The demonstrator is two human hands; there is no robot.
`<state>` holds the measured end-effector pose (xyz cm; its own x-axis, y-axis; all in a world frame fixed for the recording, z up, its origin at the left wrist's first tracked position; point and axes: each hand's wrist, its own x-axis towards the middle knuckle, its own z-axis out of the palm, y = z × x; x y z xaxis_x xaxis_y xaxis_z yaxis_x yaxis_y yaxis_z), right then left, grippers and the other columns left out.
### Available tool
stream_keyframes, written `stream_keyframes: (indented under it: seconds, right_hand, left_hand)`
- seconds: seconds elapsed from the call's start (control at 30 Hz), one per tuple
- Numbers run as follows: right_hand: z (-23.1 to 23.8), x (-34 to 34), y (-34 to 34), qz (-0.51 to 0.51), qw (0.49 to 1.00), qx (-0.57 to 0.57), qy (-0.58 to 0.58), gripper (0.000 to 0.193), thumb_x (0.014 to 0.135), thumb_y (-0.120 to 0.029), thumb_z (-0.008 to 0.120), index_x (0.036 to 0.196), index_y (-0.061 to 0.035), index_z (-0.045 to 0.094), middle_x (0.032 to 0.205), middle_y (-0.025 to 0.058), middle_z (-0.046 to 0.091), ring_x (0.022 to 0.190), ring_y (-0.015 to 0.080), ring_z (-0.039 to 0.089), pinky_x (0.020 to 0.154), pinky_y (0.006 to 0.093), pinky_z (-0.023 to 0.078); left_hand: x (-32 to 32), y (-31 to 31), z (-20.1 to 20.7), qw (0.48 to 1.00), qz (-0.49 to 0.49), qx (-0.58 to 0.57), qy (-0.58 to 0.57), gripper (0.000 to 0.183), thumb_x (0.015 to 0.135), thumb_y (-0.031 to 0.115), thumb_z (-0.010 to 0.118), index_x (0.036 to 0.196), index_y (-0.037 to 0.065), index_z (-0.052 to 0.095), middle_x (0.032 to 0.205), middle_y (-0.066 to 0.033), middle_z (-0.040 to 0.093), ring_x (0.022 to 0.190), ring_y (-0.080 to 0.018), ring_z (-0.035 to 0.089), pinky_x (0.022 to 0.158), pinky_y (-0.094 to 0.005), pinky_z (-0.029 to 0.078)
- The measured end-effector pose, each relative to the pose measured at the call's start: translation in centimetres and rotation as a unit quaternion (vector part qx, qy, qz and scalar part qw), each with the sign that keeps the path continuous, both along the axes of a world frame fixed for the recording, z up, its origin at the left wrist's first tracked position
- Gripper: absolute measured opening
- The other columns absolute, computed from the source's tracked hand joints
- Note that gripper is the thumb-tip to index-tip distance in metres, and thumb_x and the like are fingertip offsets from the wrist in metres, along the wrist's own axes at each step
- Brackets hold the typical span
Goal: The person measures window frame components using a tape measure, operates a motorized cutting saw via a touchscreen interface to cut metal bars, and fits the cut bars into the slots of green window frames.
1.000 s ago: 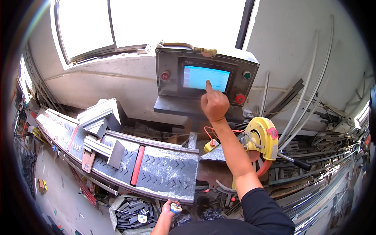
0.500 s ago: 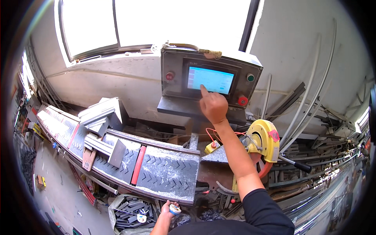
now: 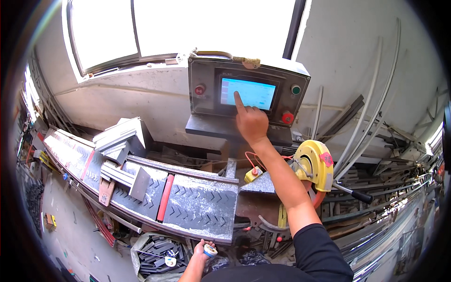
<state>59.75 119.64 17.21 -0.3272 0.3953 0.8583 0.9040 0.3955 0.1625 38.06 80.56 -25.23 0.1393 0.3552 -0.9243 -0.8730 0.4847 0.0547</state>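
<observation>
My right hand point(image 3: 251, 121) reaches up to a lit blue touchscreen point(image 3: 257, 94) on a grey control box point(image 3: 198, 105). Its index finger is stretched out, with the tip over the left part of the screen; the other fingers are curled and hold nothing. Whether the fingertip presses the glass cannot be told. Low in the picture, just off the front edge of the conveyor-like bed point(image 3: 204, 199), my left hand point(image 3: 200, 249) is closed round a small round white, blue and orange object point(image 3: 210, 250), which resembles a tape measure.
A yellow-guarded cutting saw point(image 3: 314, 164) with a black handle stands right of the bed. Grey metal profiles point(image 3: 123, 136) are stacked on the bed's left part. Below is a bag of dark offcuts point(image 3: 157, 254). Red point(image 3: 287, 117) and green point(image 3: 295, 89) buttons flank the screen.
My right hand has shifted slightly up and left along the screen, its index finger still stretched out. My left hand keeps its hold on the round object. The view has tilted a little.
</observation>
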Motion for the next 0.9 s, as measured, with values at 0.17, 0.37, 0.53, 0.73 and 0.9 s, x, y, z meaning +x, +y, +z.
stream_keyframes:
  seconds: [0.17,0.37,0.53,0.73,0.9]
  right_hand:
    - [0.2,2.7,-1.4,0.098,0.994,0.045,-0.016,0.057,0.070,-0.010,0.067,0.127,-0.0091,0.060,0.060,0.0026,0.052,0.055,0.0195,0.053,0.051,0.0335,0.045]
    - [0.1,7.3,-2.6,0.058,0.995,0.018,-0.076,0.045,0.071,-0.010,0.065,0.115,-0.0074,0.067,0.061,0.0020,0.052,0.058,0.0189,0.053,0.053,0.0327,0.045]
    - [0.1,7.2,-2.6,0.044,0.995,0.016,-0.093,0.047,0.072,-0.010,0.065,0.119,-0.0098,0.065,0.060,0.0020,0.051,0.058,0.0186,0.053,0.052,0.0330,0.045]
    - [-0.2,6.9,-2.6,0.024,0.997,-0.023,-0.069,0.052,0.071,-0.010,0.065,0.123,-0.0103,0.063,0.063,0.0040,0.053,0.060,0.0209,0.054,0.055,0.0351,0.046]
    - [-1.1,7.2,-2.2,0.041,0.998,-0.002,-0.047,0.048,0.071,-0.009,0.065,0.119,-0.0082,0.065,0.064,0.0049,0.054,0.060,0.0219,0.055,0.055,0.0356,0.046]
  left_hand:
    - [-0.5,-0.4,0.1,1.000,0.002,0.010,-0.005,0.041,0.102,0.042,0.037,0.092,0.004,0.051,0.093,-0.0151,0.062,0.085,-0.0338,0.061,0.080,-0.0557,0.048]
    - [-2.2,-1.4,-1.8,1.000,0.025,-0.009,-0.010,0.040,0.102,0.042,0.038,0.089,0.006,0.051,0.090,-0.0127,0.062,0.080,-0.0325,0.061,0.078,-0.0527,0.048]
    - [-0.6,0.1,0.1,1.000,-0.008,-0.026,0.015,0.041,0.102,0.041,0.038,0.090,0.004,0.051,0.091,-0.0152,0.062,0.080,-0.0320,0.060,0.078,-0.0518,0.049]
    - [0.1,1.2,-0.5,1.000,-0.015,-0.007,0.008,0.041,0.103,0.040,0.036,0.092,0.003,0.050,0.091,-0.0156,0.062,0.081,-0.0320,0.060,0.078,-0.0495,0.051]
    - [0.1,1.1,-0.8,1.000,-0.017,-0.009,0.005,0.040,0.103,0.039,0.036,0.092,0.004,0.051,0.090,-0.0150,0.061,0.081,-0.0317,0.060,0.079,-0.0495,0.051]
